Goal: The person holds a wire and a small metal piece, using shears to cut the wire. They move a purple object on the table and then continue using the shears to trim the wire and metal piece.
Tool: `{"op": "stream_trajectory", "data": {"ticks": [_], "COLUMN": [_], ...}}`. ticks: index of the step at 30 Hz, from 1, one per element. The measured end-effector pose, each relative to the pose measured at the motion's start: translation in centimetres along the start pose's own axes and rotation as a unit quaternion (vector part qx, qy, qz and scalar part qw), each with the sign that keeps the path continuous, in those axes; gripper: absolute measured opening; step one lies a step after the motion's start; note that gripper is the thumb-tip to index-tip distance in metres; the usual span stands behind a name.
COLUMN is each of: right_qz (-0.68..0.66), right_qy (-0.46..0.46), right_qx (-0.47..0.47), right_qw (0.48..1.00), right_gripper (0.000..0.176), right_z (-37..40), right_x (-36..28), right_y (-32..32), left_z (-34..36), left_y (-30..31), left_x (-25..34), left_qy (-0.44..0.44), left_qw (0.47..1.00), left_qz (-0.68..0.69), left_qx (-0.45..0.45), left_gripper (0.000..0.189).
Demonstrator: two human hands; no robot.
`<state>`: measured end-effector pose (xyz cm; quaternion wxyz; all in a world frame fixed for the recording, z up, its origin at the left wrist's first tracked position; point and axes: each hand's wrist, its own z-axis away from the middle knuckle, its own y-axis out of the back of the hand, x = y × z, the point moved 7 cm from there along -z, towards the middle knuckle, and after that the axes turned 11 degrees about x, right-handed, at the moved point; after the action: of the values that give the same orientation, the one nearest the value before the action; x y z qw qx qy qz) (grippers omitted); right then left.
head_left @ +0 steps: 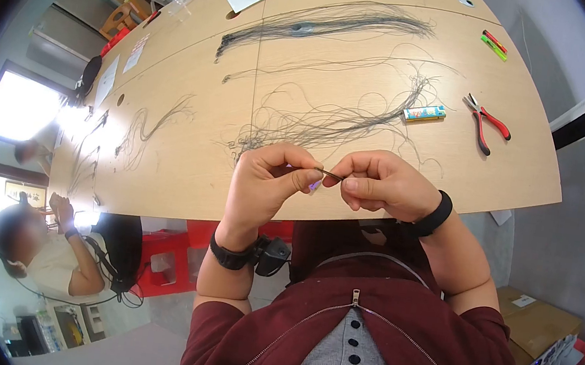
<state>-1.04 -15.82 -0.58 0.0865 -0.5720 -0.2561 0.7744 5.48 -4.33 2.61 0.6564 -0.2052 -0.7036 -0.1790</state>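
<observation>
My left hand is closed in a pinch at the table's near edge. Facing it, my right hand pinches too, and a short length of thin dark cord spans the gap between both sets of fingertips. The cord's ends are hidden in my fingers. Just beyond my hands lies a loose, tangled bundle of thin dark cords. A small purple thing shows below the cord; I cannot make out what it is.
Right of the bundle lie a small printed blue-and-white stick-shaped item and red-handled pliers. Further back are a neater cord bundle and red and green tools. Another person works at the left, beside a red stool.
</observation>
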Motion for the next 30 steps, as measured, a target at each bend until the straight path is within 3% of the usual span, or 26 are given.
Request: {"op": "stream_trajectory", "data": {"ticks": [4,10,17,22,30], "right_qz": [0.041,-0.114,0.077,0.097,0.107], "right_qy": [0.020,0.063,0.164,0.147,0.140], "right_qx": [0.024,0.044,0.118,0.102,0.066], "right_qw": [0.999,0.990,0.976,0.979,0.982], "right_gripper": [0.023,0.026,0.033,0.034,0.032], "right_z": [0.0,-0.3,0.1,0.0,-0.2], "right_x": [0.0,-0.7,-1.6,-1.4,-1.3], "right_y": [0.0,1.3,1.0,0.9,0.2], "left_z": [0.2,0.0,0.1,0.2,0.4], "left_y": [0.1,0.1,1.0,0.7,0.4], "left_x": [0.1,-0.2,-0.3,0.2,0.2], "left_qy": [0.005,0.017,-0.017,-0.024,-0.016], "left_qw": [1.000,0.999,0.994,0.991,0.995], "left_qz": [-0.010,-0.002,0.043,0.077,0.055], "left_qx": [0.009,0.037,0.100,0.103,0.081], "left_gripper": [0.006,0.008,0.013,0.026,0.024]}}
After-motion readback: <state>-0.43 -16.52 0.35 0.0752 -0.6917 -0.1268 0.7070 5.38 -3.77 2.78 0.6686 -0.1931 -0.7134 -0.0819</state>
